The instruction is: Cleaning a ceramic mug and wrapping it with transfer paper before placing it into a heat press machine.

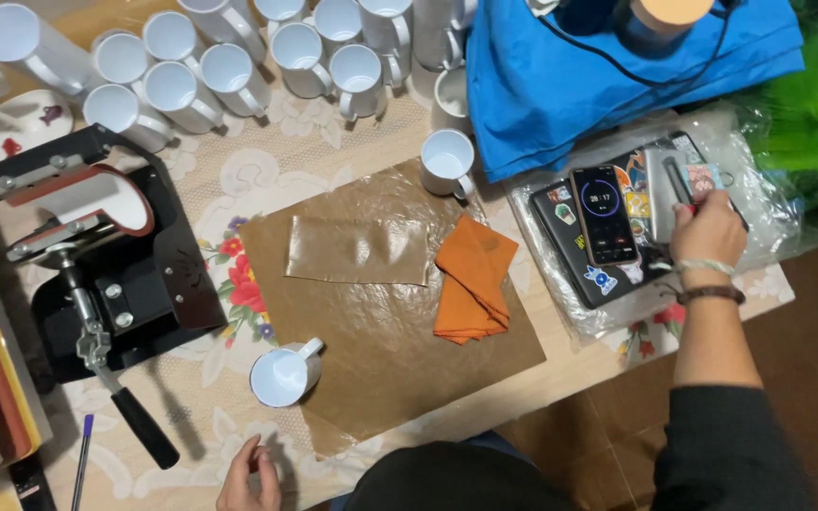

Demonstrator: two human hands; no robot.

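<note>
Right hand on the grey tool, left hand down by the table edge.
Right hand (708,230) curls around a slim grey handheld tool (671,192) beside the black smartphone (604,216); left hand (249,476) rests loosely curled, empty, near a white ceramic mug (285,374).

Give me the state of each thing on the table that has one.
Mug press: clamp shut, mug inside.
Near mug: upright, empty.
Orange cloth: folded.
Phone: screen lit.
Small brown sheet: flat on the big sheet.
Right hand: gripping a grey device.
Left hand: resting on the table, loosely curled.
</note>
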